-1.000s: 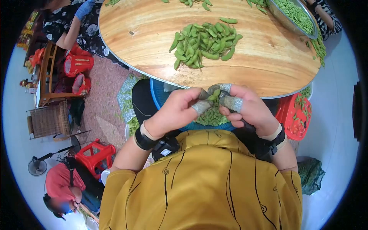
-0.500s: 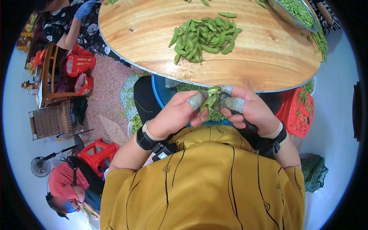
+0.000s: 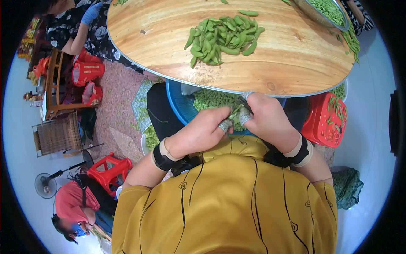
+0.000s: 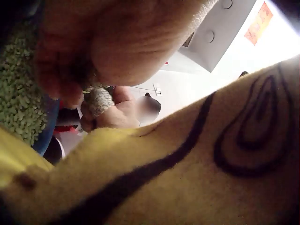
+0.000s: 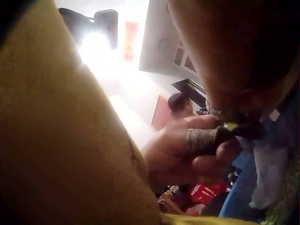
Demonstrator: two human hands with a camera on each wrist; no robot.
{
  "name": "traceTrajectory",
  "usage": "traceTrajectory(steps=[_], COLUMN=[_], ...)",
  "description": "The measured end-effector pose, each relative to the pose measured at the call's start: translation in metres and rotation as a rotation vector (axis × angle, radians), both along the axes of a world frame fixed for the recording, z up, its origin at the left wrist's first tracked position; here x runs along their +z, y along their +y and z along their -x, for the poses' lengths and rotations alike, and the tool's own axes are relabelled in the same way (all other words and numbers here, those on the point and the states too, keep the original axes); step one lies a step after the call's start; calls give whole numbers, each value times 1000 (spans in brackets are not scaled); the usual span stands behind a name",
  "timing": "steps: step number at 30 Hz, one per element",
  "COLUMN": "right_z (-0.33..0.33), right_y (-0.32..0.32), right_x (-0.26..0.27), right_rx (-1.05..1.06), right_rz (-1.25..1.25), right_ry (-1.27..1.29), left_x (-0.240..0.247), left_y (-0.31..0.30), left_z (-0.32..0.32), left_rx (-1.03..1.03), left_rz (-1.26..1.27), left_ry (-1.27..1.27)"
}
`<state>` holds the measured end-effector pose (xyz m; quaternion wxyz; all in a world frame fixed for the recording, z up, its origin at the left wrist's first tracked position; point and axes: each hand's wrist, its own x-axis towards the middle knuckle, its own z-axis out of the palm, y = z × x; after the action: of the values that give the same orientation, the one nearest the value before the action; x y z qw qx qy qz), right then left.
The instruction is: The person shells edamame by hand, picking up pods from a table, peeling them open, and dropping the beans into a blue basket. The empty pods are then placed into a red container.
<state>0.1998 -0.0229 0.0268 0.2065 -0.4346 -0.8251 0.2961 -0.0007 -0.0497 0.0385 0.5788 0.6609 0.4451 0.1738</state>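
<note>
Over a blue basin [image 3: 175, 101] of shelled green beans [image 3: 211, 100], my two hands meet at an edamame pod [image 3: 236, 112]. My left hand [image 3: 202, 130] pinches it between thumb and fingers from the left. From the other side my right hand [image 3: 270, 119] grips it, grey tape wrapped round its thumb and a finger. Much of the pod is hidden by the fingers; a light green bit of the pod [image 5: 230, 126] shows in the right wrist view. Beyond the hands, a pile of edamame pods [image 3: 224, 39] lies on the wooden table [image 3: 148, 55].
The table's metal-edged rim runs just beyond my hands. A metal bowl of shelled beans [image 3: 327, 12] stands at the far right. A red stool [image 3: 327, 120] with scattered pods is right of my knees. Another person's gloved hand [image 3: 91, 13] shows at the far left.
Both hands have lowered slightly toward my body and turned, the backs now more upward. The pod, plainly seen half a second ago, is now mostly covered by fingers.
</note>
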Motion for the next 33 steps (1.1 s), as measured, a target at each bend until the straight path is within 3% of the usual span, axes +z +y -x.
traceTrajectory(steps=[2, 4, 9, 11, 12, 14, 16, 17, 18, 21, 23, 26, 28, 30, 33], right_z=[-2, -7, -2, 0, 2, 9, 13, 16, 17, 20, 15, 10, 7, 3, 3], right_y=[-3, -2, -3, -1, -1, 0, 2, 2, 0, -3, -2, -2, 0, 3, 2], right_x=[1, 2, 2, 1, 5, 10, 14, 4, -1, 1, -4, -2, 4, 9, 14], right_rx=[19, 86, 70, 105, 15, -69, -220, -184, -181, -102, -93, -92, -110, -47, 18], right_rz=[-24, 60, 116, 141, 258, 366, 742, 580, 575, 249, 256, 233, 201, 429, 413], right_ry=[1, 59, 105, 159, 193, 230, 587, 606, 607, 307, 311, 352, 393, 374, 361], left_x=[-2, -5, 0, 8, 9, 12, 3, 3, 2, -10, -11, -3, 0, 3, -3], left_y=[-4, -5, -2, 2, 6, 11, 12, 10, 8, 6, 4, 6, 7, 7, 7], left_z=[8, 20, 29, 23, 21, 15, 9, 4, 0, 0, -1, -2, 1, -1, -5], left_rx=[-6, 89, 37, 155, 155, 456, 522, 492, 464, 426, 451, 595, 539, 401, 286], left_rz=[36, 268, 224, 234, 223, 192, 148, 80, 16, -133, -284, -159, -179, -223, -332], left_ry=[-16, -115, -15, -104, -104, -359, -465, -377, -289, -97, 54, 17, 74, 60, -1])
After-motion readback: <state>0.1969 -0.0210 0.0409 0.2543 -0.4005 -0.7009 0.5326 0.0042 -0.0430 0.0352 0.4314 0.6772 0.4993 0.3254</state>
